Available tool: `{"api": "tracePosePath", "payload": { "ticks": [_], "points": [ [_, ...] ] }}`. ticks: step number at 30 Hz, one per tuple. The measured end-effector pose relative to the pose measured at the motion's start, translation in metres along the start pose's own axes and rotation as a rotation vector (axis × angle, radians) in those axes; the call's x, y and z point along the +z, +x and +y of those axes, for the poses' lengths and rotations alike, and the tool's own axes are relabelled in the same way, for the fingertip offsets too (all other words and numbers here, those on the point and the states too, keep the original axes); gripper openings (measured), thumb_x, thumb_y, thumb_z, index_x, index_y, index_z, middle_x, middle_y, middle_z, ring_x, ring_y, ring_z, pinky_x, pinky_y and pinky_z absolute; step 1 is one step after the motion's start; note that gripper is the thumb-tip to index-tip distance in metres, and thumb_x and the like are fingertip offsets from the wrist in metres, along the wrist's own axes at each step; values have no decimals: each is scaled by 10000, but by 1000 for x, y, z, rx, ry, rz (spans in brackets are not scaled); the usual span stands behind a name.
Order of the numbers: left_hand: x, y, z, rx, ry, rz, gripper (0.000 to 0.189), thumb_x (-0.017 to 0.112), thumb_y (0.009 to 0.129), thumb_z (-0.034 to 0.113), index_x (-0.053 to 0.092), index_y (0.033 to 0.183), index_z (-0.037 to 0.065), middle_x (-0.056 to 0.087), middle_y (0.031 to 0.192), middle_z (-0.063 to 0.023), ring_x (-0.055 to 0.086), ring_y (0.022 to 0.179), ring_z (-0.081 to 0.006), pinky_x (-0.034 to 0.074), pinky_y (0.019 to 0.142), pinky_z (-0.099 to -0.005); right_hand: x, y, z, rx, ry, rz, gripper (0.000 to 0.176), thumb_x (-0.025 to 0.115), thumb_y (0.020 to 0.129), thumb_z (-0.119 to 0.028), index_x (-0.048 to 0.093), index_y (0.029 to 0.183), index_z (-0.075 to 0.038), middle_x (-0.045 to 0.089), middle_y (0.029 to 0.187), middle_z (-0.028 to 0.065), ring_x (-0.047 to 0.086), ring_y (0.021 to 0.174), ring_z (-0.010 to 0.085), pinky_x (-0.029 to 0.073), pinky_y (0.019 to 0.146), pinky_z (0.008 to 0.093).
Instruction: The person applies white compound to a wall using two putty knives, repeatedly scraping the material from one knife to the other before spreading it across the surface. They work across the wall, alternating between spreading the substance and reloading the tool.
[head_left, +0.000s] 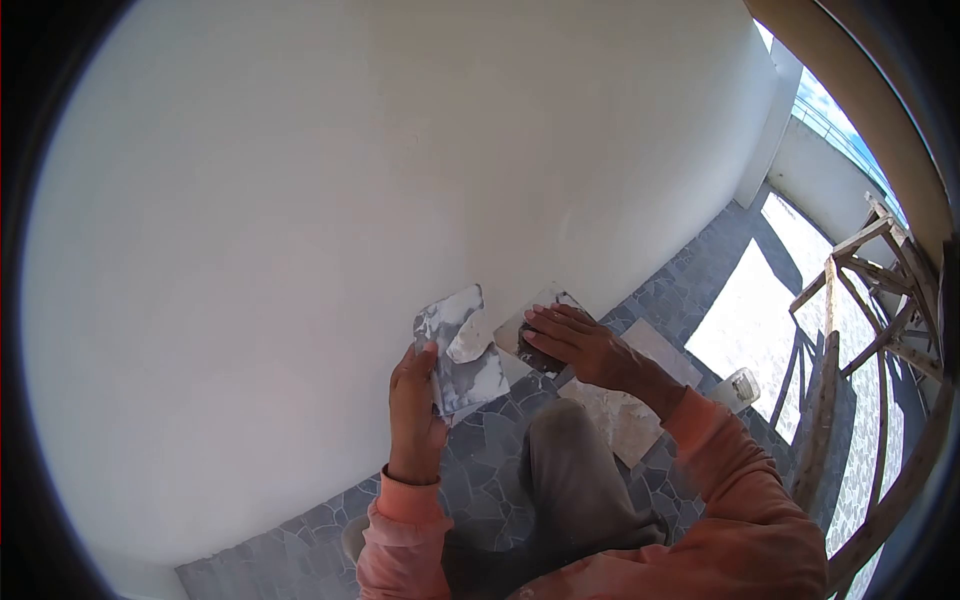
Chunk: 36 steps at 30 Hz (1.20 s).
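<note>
My left hand (412,400) grips a flat rectangular plate (462,380) by its left edge, thumb on top. White putty is smeared over the plate, and a thick lump of putty (472,338) sits near its right edge. My right hand (580,345) is closed over a flat trowel (510,335), its fingers lying across the dark upper part; the grip beneath them is hidden. White putty clings to the far edge of the trowel. Both tools are close together, in front of the lower part of a pale wall (260,260).
Stone-patterned floor (480,470) runs along the wall's foot. A putty-stained board (610,415) lies by my knee (570,460), with a whitish plastic container (738,390) to its right. A rough wooden trestle (870,260) stands at the right.
</note>
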<state>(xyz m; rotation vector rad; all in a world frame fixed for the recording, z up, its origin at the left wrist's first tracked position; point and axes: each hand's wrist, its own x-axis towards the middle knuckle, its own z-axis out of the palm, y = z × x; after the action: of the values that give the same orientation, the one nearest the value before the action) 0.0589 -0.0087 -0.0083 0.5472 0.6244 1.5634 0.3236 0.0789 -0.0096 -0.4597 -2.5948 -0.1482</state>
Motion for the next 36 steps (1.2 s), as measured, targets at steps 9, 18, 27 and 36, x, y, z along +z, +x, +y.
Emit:
{"api": "tracePosePath", "payload": {
  "ticks": [9, 18, 27, 36],
  "points": [
    [-12, 4, 0, 147, 93, 102, 404, 529, 1052, 173, 507, 1356, -93, 662, 1188, -122, 663, 1050, -184, 555, 887, -320, -60, 9, -24, 42, 156, 45, 608, 635, 779, 147, 591, 1354, -43, 606, 1386, 163, 622, 1229, 350, 528, 1023, 462],
    [2, -6, 13, 123, 188, 190, 330, 510, 1046, 144, 557, 1311, -48, 675, 1181, -119, 676, 1030, -211, 554, 882, -333, -65, 62, -48, -293, -80, 21, 376, 672, 896, -55, 654, 1271, -80, 662, 1288, 107, 639, 1214, 234, 505, 949, 418],
    [-2, -5, 15, 137, 249, 190, 277, 497, 1048, 128, 595, 1250, -34, 687, 1134, -100, 662, 978, -180, 540, 841, -313, -59, 70, -43, -332, -105, -114, 363, 683, 899, -46, 651, 1251, -127, 661, 1283, 51, 655, 1192, 209, 481, 987, 430],
    [-14, 3, 12, 150, 221, 214, 279, 500, 1048, 138, 594, 1256, -23, 687, 1120, -87, 659, 968, -161, 537, 822, -302, -110, 87, -23, -43, 284, -446, 457, 668, 856, 69, 685, 1274, -114, 710, 1260, 79, 695, 1117, 241, 533, 956, 408]
  ]
}}
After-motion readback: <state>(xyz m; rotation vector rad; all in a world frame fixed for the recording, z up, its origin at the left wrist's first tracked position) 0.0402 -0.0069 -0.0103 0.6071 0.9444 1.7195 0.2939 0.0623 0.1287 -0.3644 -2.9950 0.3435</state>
